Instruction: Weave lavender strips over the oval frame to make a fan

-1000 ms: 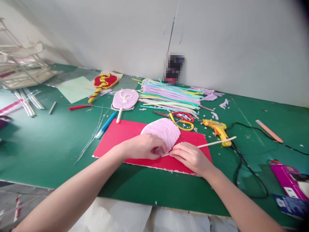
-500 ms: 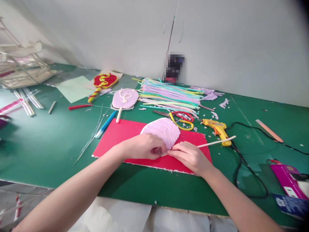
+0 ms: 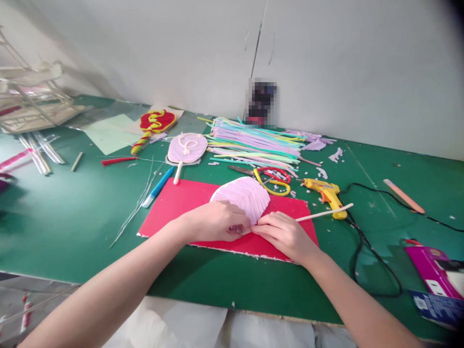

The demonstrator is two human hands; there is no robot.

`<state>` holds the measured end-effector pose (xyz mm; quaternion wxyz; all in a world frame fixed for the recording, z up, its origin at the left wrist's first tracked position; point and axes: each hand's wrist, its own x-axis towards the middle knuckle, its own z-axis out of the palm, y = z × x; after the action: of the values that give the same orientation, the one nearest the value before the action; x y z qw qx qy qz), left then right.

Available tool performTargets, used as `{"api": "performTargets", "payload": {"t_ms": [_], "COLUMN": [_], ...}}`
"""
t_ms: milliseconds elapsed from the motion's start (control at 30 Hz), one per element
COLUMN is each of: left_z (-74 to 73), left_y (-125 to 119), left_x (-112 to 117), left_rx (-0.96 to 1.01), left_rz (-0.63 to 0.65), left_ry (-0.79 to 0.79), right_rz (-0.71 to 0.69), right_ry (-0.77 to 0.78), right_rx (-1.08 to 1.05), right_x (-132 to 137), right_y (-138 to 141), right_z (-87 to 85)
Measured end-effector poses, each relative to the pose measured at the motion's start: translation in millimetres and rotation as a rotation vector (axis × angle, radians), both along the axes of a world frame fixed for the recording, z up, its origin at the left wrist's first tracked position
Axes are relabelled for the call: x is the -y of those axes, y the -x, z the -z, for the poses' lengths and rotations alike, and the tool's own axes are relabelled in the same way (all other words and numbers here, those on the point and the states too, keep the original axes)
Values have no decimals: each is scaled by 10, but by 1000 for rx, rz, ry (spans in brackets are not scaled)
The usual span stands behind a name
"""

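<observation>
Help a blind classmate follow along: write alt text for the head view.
A person's hands hold a pale strip at the near edge of a lilac, ribbed panel on a red board. Around it on the green table lie a lilac fan, colourful strips, scissors and a yellow glue gun.

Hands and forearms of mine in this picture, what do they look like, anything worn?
The left hand and right hand are ungloved, with no watch or bracelet showing. The left forearm and right forearm look slim and bare; whether sleeves begin at the bottom edge, I can't tell.
</observation>
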<state>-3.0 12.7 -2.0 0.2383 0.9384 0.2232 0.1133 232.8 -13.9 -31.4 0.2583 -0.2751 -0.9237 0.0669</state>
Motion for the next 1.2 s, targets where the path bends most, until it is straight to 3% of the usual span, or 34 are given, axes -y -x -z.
{"api": "performTargets", "payload": {"t_ms": [367,1200], "left_z": [16,-55], "left_y": [-17,8], "left_x": [15,4], "left_rx": [15,11], "left_rz": [13,-62], "left_ry": [-57,230], "right_rz": [-7,1], "right_ry": [14,79], "right_rx": [6,-58], "right_x": [0,-13], "right_y": [-8,8], "right_z": [2,26]}}
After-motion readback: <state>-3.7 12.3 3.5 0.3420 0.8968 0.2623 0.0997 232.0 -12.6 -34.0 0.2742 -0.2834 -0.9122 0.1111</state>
